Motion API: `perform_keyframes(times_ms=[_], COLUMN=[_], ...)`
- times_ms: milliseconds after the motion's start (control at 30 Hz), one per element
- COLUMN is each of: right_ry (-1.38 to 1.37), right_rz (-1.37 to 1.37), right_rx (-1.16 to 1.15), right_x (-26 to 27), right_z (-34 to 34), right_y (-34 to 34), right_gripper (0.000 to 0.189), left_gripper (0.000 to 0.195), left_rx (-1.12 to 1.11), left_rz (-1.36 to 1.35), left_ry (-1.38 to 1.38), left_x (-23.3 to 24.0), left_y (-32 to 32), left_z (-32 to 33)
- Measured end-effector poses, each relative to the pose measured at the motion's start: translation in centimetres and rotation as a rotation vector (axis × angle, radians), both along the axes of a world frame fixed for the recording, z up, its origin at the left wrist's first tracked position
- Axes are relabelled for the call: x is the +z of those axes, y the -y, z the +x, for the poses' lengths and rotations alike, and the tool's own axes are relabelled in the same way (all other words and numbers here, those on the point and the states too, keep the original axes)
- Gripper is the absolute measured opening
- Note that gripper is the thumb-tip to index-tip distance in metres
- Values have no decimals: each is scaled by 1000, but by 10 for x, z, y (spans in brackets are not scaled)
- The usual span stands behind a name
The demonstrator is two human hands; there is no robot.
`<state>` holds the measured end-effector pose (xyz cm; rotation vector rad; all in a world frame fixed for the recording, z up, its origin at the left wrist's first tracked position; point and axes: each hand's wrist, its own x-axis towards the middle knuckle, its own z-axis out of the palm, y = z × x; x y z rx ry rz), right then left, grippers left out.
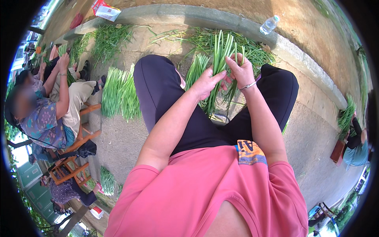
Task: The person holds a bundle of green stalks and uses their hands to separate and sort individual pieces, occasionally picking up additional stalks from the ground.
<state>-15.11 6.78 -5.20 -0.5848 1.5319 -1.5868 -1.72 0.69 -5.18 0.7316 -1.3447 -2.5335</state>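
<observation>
My left hand (pixel 205 84) is closed around a bunch of long green stalks (pixel 219 56), probably garlic scapes or chives, held upright between my knees. Beside it, my right hand (pixel 241 69) pinches a few separate stalks between thumb and fingers, close to the bunch; a metal bracelet is on that wrist. A neat bundle of green stalks (pixel 197 69) lies on the ground to the left of the held bunch. Loose green leaves and trimmings (pixel 257 53) are heaped beyond my hands. More aligned bundles (pixel 114 91) lie left of my knee.
Beyond the heap runs a curved concrete curb (pixel 207 17), with a clear plastic bottle (pixel 269 25) on it and a white packet (pixel 108 13) at the left. Seated at the left, a person holds stalks near wooden stools (pixel 86 139). Another person sits at the far right.
</observation>
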Motion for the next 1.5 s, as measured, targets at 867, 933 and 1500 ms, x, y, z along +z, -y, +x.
perform_keyframes(times_ms=[867,933,1500], right_ry=[230,289,244], right_rz=[-80,-81,-103], right_rx=[-72,-70,-79], right_x=[0,5,1], right_z=[-26,-20,-15], right_y=[-2,-2,2], right_gripper=[12,13,18], left_gripper=[20,21,26], left_rx=[119,42,9], left_rz=[139,113,240], left_ry=[-22,21,22], left_x=[-5,8,9], left_y=[0,0,1], left_z=[1,0,-1])
